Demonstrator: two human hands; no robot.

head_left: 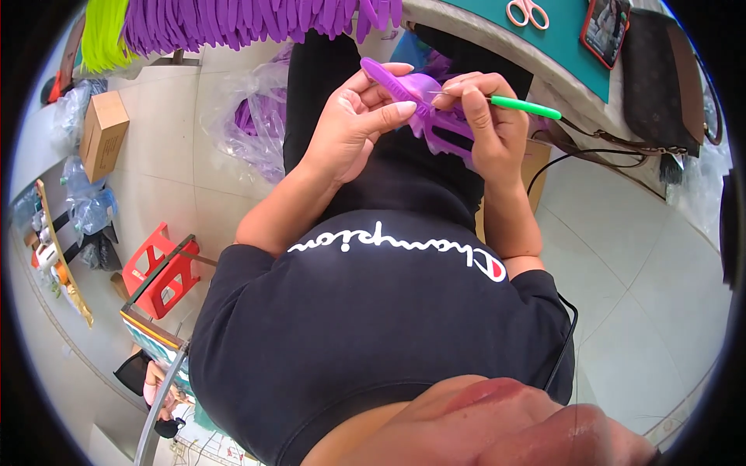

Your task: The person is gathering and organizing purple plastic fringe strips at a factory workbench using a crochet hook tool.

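Observation:
My left hand (347,132) grips a purple moulded soft-plastic piece (420,87) in front of my lap, thumb and fingers on its ridged rounded end. The piece has a slotted, strap-like part trailing right, partly behind my other hand. In my right hand (493,128) is a thin-tipped pick with a bright green handle (532,106), pinched near the front. Its fine metal tip meets the purple piece or lies just over it; I cannot tell which.
Purple strips (249,19) and lime ones (105,35) hang along the table's far edge. Pink scissors (535,15) and a phone (604,31) lie right, near a dark bag (660,85). Plastic-wrapped purple pieces (252,116), a carton (105,132) and a red stool (161,272) are left.

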